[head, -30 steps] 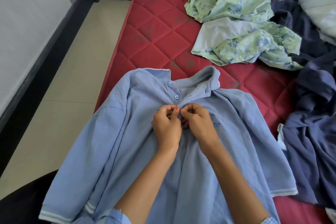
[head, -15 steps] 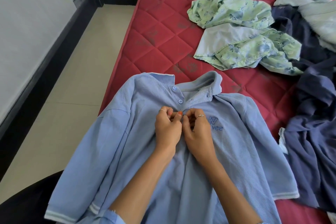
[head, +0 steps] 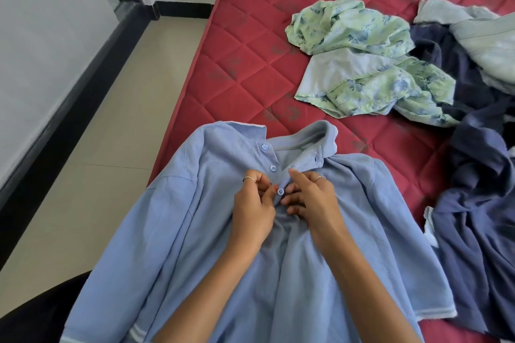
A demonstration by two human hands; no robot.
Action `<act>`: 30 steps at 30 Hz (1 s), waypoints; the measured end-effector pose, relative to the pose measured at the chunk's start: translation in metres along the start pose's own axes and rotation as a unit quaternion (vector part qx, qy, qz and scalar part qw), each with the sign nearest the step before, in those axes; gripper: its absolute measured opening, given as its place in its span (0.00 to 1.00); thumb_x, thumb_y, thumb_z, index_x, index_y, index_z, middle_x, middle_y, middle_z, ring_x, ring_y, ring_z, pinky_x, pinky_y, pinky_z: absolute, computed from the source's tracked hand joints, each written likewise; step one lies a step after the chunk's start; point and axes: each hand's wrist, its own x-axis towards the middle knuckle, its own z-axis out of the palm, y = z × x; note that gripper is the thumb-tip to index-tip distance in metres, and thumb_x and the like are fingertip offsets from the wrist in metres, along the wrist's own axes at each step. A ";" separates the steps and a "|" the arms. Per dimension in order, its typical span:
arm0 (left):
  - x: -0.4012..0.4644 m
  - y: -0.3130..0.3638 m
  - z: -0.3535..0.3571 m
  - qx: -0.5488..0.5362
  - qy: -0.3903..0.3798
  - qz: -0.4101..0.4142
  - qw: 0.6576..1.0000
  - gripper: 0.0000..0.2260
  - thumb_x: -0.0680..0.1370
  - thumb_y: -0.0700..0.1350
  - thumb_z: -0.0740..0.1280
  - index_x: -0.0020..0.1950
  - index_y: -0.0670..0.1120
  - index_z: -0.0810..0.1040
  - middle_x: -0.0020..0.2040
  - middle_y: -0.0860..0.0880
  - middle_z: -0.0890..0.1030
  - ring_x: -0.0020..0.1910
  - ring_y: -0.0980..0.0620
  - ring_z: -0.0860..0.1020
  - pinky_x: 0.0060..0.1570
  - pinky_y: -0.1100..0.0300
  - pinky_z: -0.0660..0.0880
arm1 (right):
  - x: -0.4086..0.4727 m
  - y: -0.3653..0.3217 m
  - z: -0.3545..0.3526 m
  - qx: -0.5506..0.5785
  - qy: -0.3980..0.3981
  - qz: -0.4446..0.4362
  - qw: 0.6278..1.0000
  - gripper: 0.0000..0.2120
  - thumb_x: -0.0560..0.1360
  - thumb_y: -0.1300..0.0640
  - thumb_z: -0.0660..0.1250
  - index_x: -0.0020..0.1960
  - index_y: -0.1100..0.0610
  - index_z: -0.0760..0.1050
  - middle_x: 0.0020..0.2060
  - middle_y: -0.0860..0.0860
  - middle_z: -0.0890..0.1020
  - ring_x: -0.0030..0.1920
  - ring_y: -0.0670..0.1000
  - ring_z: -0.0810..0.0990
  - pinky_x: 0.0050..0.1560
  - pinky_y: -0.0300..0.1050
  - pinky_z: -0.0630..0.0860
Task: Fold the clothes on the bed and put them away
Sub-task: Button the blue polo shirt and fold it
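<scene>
red quilted mattress of the bed [head: 245,86] fills most of the view, with a pale tiled floor [head: 117,125] and a black skirting board along the white wall on the left. a light blue polo shirt [head: 195,231] is spread front-up at the near edge of the bed, collar pointing away, one sleeve hanging over the side towards the floor. both hands are at the placket in the middle of the chest: the left hand [head: 252,211] has its fingers curled and pinches the fabric right beside the lowest button [head: 280,191], and the right hand [head: 312,198] grips the other edge of the placket with bent fingers, index stretched up towards the collar. the two buttons above it look undone. further back there's a crumpled green floral garment [head: 362,64], to the right a pile of navy clothes [head: 479,203], and a pale grey-blue garment [head: 485,39] at the far right edge.
</scene>
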 end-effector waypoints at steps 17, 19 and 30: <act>0.040 0.018 0.010 0.226 0.022 0.077 0.971 0.07 0.78 0.38 0.66 0.53 0.40 0.81 0.51 0.43 0.77 0.51 0.47 0.76 0.49 0.64 0.65 | 0.000 0.009 0.003 0.102 0.041 -0.021 0.994 0.05 0.76 0.62 0.67 0.42 0.62 0.76 0.35 0.57 0.82 0.33 0.49 0.82 0.31 0.36 0.76; 0.041 0.018 0.010 0.220 0.016 0.076 0.972 0.04 0.76 0.36 0.67 0.49 0.40 0.80 0.48 0.44 0.77 0.48 0.47 0.76 0.47 0.63 0.66 | 0.000 0.011 0.002 0.108 0.034 -0.025 0.993 0.05 0.76 0.63 0.67 0.42 0.62 0.76 0.37 0.59 0.82 0.34 0.50 0.82 0.33 0.36 0.77; 0.038 0.032 -0.006 0.138 0.017 0.069 0.988 0.05 0.75 0.35 0.68 0.41 0.44 0.80 0.34 0.49 0.81 0.36 0.50 0.79 0.40 0.56 0.75 | 0.007 -0.006 0.014 -0.085 0.133 -0.119 0.980 0.11 0.71 0.62 0.68 0.34 0.58 0.67 0.25 0.52 0.77 0.29 0.51 0.79 0.37 0.47 0.78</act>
